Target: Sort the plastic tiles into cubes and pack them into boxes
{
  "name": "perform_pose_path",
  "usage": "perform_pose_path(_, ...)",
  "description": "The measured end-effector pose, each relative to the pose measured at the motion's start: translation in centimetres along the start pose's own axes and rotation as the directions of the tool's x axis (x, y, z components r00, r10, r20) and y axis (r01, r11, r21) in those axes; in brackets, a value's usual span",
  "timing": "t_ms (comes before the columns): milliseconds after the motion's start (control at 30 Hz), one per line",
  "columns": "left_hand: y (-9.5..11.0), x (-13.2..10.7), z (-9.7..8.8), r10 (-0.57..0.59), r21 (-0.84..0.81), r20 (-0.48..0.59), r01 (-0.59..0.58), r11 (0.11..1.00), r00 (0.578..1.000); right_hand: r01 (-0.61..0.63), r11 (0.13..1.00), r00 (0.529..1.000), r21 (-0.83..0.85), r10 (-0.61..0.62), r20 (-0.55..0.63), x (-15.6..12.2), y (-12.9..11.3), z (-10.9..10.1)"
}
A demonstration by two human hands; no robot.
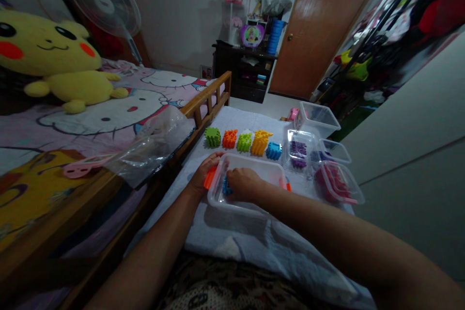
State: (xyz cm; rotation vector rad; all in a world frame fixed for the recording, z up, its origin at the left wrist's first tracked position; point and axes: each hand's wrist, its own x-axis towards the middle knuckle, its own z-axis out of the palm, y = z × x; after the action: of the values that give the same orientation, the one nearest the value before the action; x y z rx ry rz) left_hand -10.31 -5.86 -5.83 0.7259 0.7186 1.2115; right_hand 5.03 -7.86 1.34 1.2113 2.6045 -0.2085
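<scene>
A clear plastic bin (271, 170) with orange handles (210, 178) stands on the cloth in front of me. My left hand (206, 172) is wrapped round its left side by the handle. Inside the bin, my right hand (242, 184) is closed on blue interlocking pieces (227, 186), mostly hidden by the fingers. Beyond the bin runs a row of stacked interlocking pieces: a dark green stack (212, 137), an orange stack (230, 139), a light green stack (244, 143), a taller yellow stack (260, 143) and a blue stack (274, 150).
To the right sit a clear container with purple pieces (298, 155), a container with dark pink pieces (332, 181) and a clear box (319, 118). A wooden bed rail (203, 101) borders the left, with a plastic bag (148, 145) over it. A yellow plush toy (76, 87) lies on the bed.
</scene>
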Motion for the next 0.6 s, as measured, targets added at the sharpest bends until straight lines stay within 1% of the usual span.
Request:
perform_pose_path(133, -0.1, 0.0, 0.0, -0.014, -0.001, 0.005, 0.014, 1.000, 1.000, -0.010, 1.000, 1.000, -0.007, 0.009, -0.012, -0.9, 0.2, -0.7)
perform_pose_path(267, -0.1, -0.1, -0.1, -0.012, -0.002, 0.010, 0.012, 1.000, 1.000, -0.064, 0.998, 0.997, -0.009, 0.063, -0.032, -2.0, 0.2, -1.2)
perform_pose_path(400, 0.0, -0.2, 0.0, -0.013, -0.003, 0.008, 0.013, 1.000, 1.000, -0.108, 0.994, 0.994, 0.034, 0.108, 0.002, -2.4, 0.0, -0.8)
perform_pose_path(600, 0.0, -0.2, 0.1, -0.020, -0.012, -0.003, 0.020, 1.000, 1.000, -0.127, 0.990, 0.992, 0.069, 0.128, -0.010, -1.3, 0.1, 0.3)
